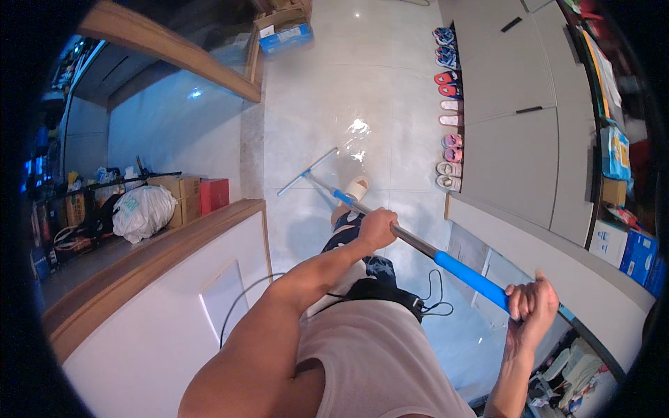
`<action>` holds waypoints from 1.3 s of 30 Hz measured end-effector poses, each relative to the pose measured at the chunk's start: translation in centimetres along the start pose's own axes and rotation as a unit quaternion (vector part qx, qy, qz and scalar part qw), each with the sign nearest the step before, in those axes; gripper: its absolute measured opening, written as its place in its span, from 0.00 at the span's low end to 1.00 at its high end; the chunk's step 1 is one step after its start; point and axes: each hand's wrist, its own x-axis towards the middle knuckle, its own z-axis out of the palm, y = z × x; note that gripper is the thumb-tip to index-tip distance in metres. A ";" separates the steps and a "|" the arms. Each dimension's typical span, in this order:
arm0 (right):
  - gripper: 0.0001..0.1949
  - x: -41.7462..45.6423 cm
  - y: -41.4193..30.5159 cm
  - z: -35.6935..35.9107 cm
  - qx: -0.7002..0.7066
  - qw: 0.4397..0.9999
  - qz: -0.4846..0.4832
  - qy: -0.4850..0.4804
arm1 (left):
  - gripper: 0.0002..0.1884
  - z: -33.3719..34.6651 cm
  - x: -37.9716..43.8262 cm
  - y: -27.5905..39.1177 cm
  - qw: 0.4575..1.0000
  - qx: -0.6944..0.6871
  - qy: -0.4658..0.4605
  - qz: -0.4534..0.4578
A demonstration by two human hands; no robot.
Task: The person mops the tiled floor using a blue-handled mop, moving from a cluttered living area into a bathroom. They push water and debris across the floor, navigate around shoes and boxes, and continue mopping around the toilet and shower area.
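A long-handled floor squeegee (307,171) runs diagonally from the floor ahead up to my right side. My left hand (378,229) grips the metal part of its pole near the middle. At the upper end, my right hand (534,300) is closed around the blue grip (470,277). The straight blade rests on the pale tiled floor (313,115), left of my foot in a cream slipper (357,188). Bright reflections show on the tiles just beyond the slipper.
Several pairs of shoes (448,120) line the base of grey cabinets (507,157) at right. A wood-edged ledge (157,256) at left holds a white plastic bag (143,213), a cardboard box and a red box (214,195). A blue-and-brown carton (286,37) stands at the far left of the floor.
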 end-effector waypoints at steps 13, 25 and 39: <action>0.22 2.8 7.4 8.9 0.035 0.939 -0.169 -0.298 | 0.06 -15.1 11.1 -10.1 0.977 0.205 -0.056 0.031; 0.28 -0.3 8.8 15.6 -0.046 0.923 -0.123 -0.362 | 0.06 -15.7 6.5 -16.5 0.990 0.136 0.045 0.003; 0.30 -8.8 7.7 -5.4 -0.143 0.894 -0.116 -0.409 | 0.05 1.0 -11.9 -3.5 0.993 0.000 0.115 -0.008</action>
